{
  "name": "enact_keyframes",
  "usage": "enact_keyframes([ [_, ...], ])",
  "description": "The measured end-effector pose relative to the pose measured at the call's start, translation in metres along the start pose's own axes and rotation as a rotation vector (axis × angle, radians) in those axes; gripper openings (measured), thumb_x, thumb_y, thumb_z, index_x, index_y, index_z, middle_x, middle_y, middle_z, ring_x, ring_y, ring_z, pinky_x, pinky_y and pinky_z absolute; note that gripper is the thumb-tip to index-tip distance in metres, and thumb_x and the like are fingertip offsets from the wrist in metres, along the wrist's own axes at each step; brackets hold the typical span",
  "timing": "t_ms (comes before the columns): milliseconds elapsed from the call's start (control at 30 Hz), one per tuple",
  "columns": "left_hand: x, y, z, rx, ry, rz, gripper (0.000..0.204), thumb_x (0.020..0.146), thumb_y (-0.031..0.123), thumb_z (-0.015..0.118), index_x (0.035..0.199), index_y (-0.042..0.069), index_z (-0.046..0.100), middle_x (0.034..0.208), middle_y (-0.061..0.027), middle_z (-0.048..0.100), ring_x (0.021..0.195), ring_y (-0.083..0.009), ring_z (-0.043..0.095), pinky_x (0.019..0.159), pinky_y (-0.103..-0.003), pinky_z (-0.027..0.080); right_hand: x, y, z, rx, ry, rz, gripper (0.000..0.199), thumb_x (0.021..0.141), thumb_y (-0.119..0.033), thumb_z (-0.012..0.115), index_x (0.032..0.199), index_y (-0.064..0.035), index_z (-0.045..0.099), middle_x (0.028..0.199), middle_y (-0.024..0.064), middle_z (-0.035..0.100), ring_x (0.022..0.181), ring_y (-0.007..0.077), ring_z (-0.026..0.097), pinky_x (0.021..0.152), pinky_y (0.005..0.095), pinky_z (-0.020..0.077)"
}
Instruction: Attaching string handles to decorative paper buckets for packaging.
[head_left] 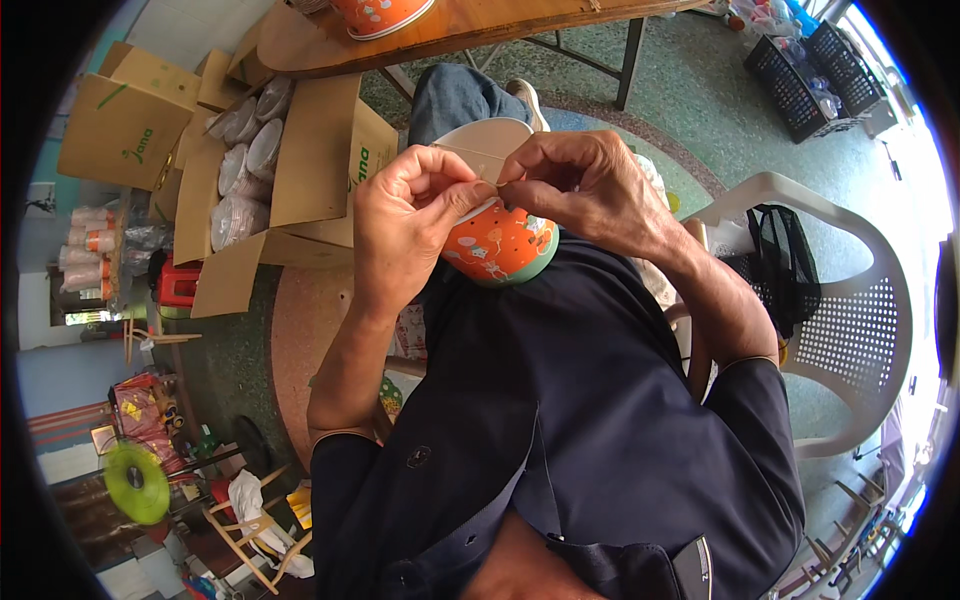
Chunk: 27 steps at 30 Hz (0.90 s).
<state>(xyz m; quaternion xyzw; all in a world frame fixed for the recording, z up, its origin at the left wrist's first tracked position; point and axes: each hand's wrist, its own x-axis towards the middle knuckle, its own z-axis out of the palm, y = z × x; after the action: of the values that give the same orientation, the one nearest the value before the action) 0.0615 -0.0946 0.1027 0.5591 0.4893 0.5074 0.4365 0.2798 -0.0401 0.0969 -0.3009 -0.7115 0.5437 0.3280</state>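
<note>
Orange printed tub [500,245]: located at centre, upright or tilted not clear from this angle, just in front of the dark shirt [600,400] and below both hands. Marked with pale and green motifs on the wall and a green band at one end.

Grip, left hand [405,215]: thumb and index fingertip pressed together near the tub's pale rim, pinching a thin pale strand [468,152]. Grip, right hand [605,190]: likewise pinched on the strand, fingertips almost meeting those opposite. Cannot tell the exact form of the strand at the fingertips; too small. Beyond the hands: pale rounded surface [490,132], crossed by the strand.

Markings: green brand lettering with a small leaf-like mark on the side of the cardboard carton [130,145] at upper left; similar green lettering, partly hidden by the left hand, on the open carton [315,150] packed with plastic-wrapped cup stacks [240,170]. On the shirt: small round emblem [418,457] and, near the collar, a grey tab [692,570] with tiny characters.

Surroundings: wooden tabletop [500,40] at top, bearing a second orange tub [385,14]. To the right: white plastic chair [880,260] with perforated back, draped with a black mesh bag [785,270]. At upper right: black plastic crates [790,90]. At lower left: green fan [137,482].
</note>
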Motion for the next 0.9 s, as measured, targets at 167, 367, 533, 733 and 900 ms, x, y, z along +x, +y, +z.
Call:
enact_keyframes([
  [167,-0.006,-0.002,0.008,0.234,0.067,0.162,0.007,0.093,-0.001,0.077,0.098,-0.002,0.072,0.089,-0.0046,0.077,0.083,-0.0086,0.072,0.076,-0.025,0.059,0.001,0.004,0.001,0.138,-0.05,0.004,0.013,0.096,-0.008,0.072,0.103,0.0021,0.074,0.087,-0.0004,0.074,0.079,0.0016,0.063,0.071,0.0206,0.0512],
  [367,-0.005,0.003,0.007,0.644,0.013,0.418,0.007,0.093,0.001,0.075,0.098,-0.001,0.07,0.091,-0.0107,0.076,0.08,-0.0177,0.074,0.072,-0.032,0.058,0.0,0.002,0.0,0.077,-0.059,0.002,0.013,0.097,-0.008,0.071,0.103,0.0028,0.073,0.084,-0.0024,0.069,0.076,0.0014,0.059,0.068,0.021,0.049],
  [533,0.0,0.008,0.004,0.511,-0.058,0.219,0.006,0.096,0.003,0.073,0.097,-0.001,0.068,0.089,-0.0086,0.074,0.08,-0.0154,0.071,0.073,-0.032,0.057,0.0,0.002,0.001,0.05,-0.051,0.016,0.015,0.096,-0.011,0.07,0.103,0.0027,0.072,0.081,-0.0039,0.066,0.074,0.0012,0.056,0.065,0.0215,0.0464],
  [733,0.01,-0.001,-0.003,0.182,-0.136,0.058,0.007,0.099,0.003,0.071,0.101,-0.001,0.066,0.091,-0.0041,0.072,0.087,-0.0095,0.068,0.081,-0.026,0.056,0.002,0.002,-0.001,0.032,-0.05,0.038,0.017,0.095,-0.012,0.068,0.104,0.0018,0.071,0.079,-0.0044,0.063,0.071,0.0013,0.053,0.063,0.0221,0.0438],
  [900,0.017,-0.002,-0.007,-0.113,-0.188,-0.016,0.022,0.097,0.003,0.074,0.115,0.0,0.061,0.097,-0.0054,0.072,0.092,-0.0089,0.068,0.088,-0.024,0.056,0.004,0.003,-0.003,0.029,-0.046,0.065,0.02,0.095,-0.015,0.067,0.106,0.0011,0.071,0.078,-0.0042,0.063,0.069,0.001,0.052,0.062,0.0214,0.0424],
])
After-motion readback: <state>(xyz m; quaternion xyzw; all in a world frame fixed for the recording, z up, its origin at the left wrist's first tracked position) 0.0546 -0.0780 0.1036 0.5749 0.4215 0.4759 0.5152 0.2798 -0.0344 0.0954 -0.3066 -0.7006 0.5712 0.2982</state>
